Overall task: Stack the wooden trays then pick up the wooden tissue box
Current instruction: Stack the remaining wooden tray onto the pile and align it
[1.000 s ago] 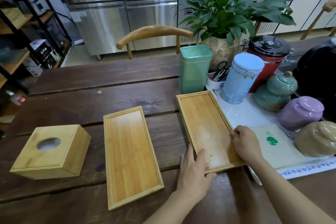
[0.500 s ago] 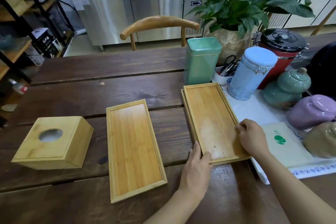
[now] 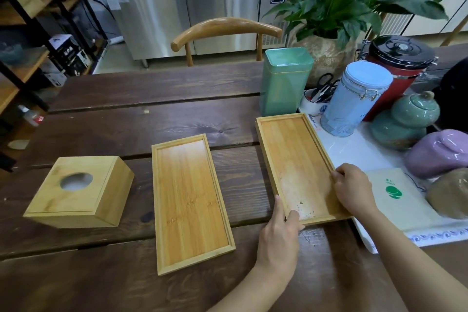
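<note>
Two shallow wooden trays lie on the dark wooden table [image 3: 141, 124]. The left tray [image 3: 190, 200] rests flat in the middle with nothing touching it. The right tray [image 3: 296, 164] is held at both long edges: my left hand [image 3: 278, 238] grips its near left corner with the thumb inside the rim, and my right hand [image 3: 352, 187] grips its right edge. Its near end looks slightly raised off the table. The wooden tissue box [image 3: 81, 190], with a round hole on top, stands at the left, apart from both hands.
Behind the right tray stand a green tin [image 3: 285, 81], a blue jar [image 3: 354, 99], a red canister [image 3: 395, 68], ceramic jars [image 3: 407, 119] and a potted plant [image 3: 336, 7]. A white mat [image 3: 359, 149] with a booklet [image 3: 397, 197] lies at the right. A chair [image 3: 225, 30] stands beyond the table.
Both hands have taken hold of the right tray's edges, and its near end has lifted slightly. The camera view has tilted down and moved closer. The left tray and tissue box have stayed put.
</note>
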{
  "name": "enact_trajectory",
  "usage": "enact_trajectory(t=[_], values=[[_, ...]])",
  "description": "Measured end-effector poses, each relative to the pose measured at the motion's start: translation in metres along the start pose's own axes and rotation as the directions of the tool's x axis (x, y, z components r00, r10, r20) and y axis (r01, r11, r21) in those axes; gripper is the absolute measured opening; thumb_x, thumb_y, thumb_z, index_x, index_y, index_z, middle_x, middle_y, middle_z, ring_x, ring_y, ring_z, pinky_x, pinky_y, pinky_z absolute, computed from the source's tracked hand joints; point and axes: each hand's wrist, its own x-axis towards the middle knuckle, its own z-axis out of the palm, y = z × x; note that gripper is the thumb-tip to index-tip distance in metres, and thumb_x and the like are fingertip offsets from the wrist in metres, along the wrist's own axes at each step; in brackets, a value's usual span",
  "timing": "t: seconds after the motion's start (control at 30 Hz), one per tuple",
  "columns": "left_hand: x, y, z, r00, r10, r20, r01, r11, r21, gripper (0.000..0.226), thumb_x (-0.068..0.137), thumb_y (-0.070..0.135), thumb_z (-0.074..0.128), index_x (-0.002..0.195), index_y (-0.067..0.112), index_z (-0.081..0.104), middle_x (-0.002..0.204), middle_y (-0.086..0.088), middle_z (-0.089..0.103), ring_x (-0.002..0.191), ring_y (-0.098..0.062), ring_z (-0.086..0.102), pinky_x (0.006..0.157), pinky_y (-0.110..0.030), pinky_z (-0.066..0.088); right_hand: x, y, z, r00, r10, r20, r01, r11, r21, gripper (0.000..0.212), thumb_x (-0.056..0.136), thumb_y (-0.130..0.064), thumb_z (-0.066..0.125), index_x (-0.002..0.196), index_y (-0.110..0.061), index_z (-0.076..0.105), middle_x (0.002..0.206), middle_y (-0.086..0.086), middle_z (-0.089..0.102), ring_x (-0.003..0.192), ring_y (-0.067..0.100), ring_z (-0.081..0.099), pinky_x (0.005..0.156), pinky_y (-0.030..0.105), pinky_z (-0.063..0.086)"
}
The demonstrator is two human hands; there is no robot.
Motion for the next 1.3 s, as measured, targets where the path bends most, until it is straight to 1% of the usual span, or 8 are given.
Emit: enact_trajectory(t=[0.23, 0.43, 0.57, 0.77, 0.87, 1.1, 1.2, 1.3], values=[[-0.002, -0.008, 0.004, 0.994, 0.021, -0.111, -0.012, 0.996, 0.088, 0.034, 0.055, 0.035, 0.089, 0.08, 0.023, 0.068, 0.111, -0.014, 0.071, 0.066, -0.013, 0.074, 0.055, -0.017, 0.057, -0.004, 0.003, -0.004, 1.0, 0.022, -0.01, -0.022, 1.0, -0.021, 0.018, 0.089, -0.018, 0.051, 0.089, -0.002, 0.061, 0.097, 0.019, 0.065, 0.083, 0.034, 0.054, 0.07, 0.037, 0.04], [-0.015, -0.02, -0.037, 0.904, -0.078, -0.419, 0.105, 0.994, 0.042, 0.055, 0.095, 0.055, 0.023, 0.113, 0.015, 0.057, 0.127, -0.007, 0.063, 0.124, -0.024, 0.054, 0.104, -0.046, 0.034, -0.023, -0.04, -0.011, 0.944, -0.283, -0.169, 0.272, 0.959, -0.083, 0.022, 0.085, -0.011, 0.052, 0.097, 0.004, 0.062, 0.092, 0.025, 0.064, 0.088, 0.042, 0.059, 0.075, 0.047, 0.047], [-0.024, -0.073, -0.078, 0.747, -0.398, -0.533, 0.399, 0.909, -0.119, 0.069, 0.089, 0.056, 0.029, 0.141, 0.01, 0.036, 0.154, -0.013, 0.03, 0.144, -0.028, 0.02, 0.113, -0.041, 0.012, -0.066, -0.1, 0.007, 0.927, -0.352, 0.125, 0.335, 0.932, 0.139, 0.032, 0.091, -0.022, 0.05, 0.121, -0.01, 0.054, 0.119, 0.008, 0.059, 0.108, 0.021, 0.054, 0.092, 0.033, 0.044], [-0.049, -0.124, -0.107, 0.519, -0.837, -0.173, 0.743, 0.541, -0.394, 0.08, 0.094, 0.052, 0.036, 0.15, 0.013, -0.004, 0.16, -0.013, -0.002, 0.147, -0.025, -0.008, 0.118, -0.042, 0.0, -0.123, -0.168, 0.071, 0.733, -0.188, 0.654, -0.092, 0.925, 0.369, 0.066, 0.088, -0.035, 0.053, 0.143, -0.013, 0.023, 0.152, 0.007, 0.03, 0.139, 0.024, 0.028, 0.114, 0.043, 0.026], [-0.048, -0.126, -0.11, 0.526, -0.849, -0.036, 0.71, 0.462, -0.532, 0.079, 0.094, 0.046, 0.044, 0.15, 0.015, -0.001, 0.16, -0.013, 0.006, 0.147, -0.029, 0.002, 0.119, -0.048, 0.008, -0.134, -0.181, 0.087, 0.726, -0.14, 0.673, -0.171, 0.912, 0.374, 0.072, 0.086, -0.037, 0.055, 0.144, -0.013, 0.021, 0.156, 0.01, 0.015, 0.142, 0.027, 0.018, 0.115, 0.05, 0.02], [-0.047, -0.128, -0.149, 0.491, -0.865, 0.101, 0.573, 0.234, -0.786, 0.063, 0.091, 0.029, 0.058, 0.143, 0.012, 0.026, 0.142, -0.015, 0.044, 0.124, -0.035, 0.047, 0.098, -0.048, 0.043, -0.126, -0.18, 0.064, 0.699, 0.037, 0.714, -0.562, 0.646, 0.517, 0.052, 0.089, -0.018, 0.054, 0.135, -0.011, 0.032, 0.136, 0.013, 0.044, 0.125, 0.03, 0.04, 0.095, 0.038, 0.034], [-0.057, -0.134, -0.165, 0.523, -0.839, 0.152, 0.586, 0.224, -0.779, 0.037, 0.092, 0.021, 0.057, 0.122, 0.0, 0.05, 0.106, -0.014, 0.063, 0.091, -0.028, 0.06, 0.071, -0.036, 0.047, -0.125, -0.177, 0.061, 0.684, 0.075, 0.725, -0.611, 0.602, 0.514, 0.04, 0.089, -0.017, 0.052, 0.127, -0.009, 0.043, 0.118, 0.009, 0.053, 0.109, 0.027, 0.049, 0.095, 0.042, 0.039], [-0.063, -0.124, -0.164, 0.559, -0.814, 0.161, 0.644, 0.302, -0.703, 0.034, 0.097, 0.021, 0.048, 0.125, 0.001, 0.048, 0.109, -0.011, 0.059, 0.094, -0.027, 0.055, 0.072, -0.034, 0.042, -0.131, -0.178, 0.057, 0.711, 0.073, 0.699, -0.569, 0.644, 0.512, 0.027, 0.09, -0.012, 0.047, 0.117, -0.009, 0.049, 0.101, 0.009, 0.06, 0.085, 0.02, 0.057, 0.065, 0.031, 0.046]])
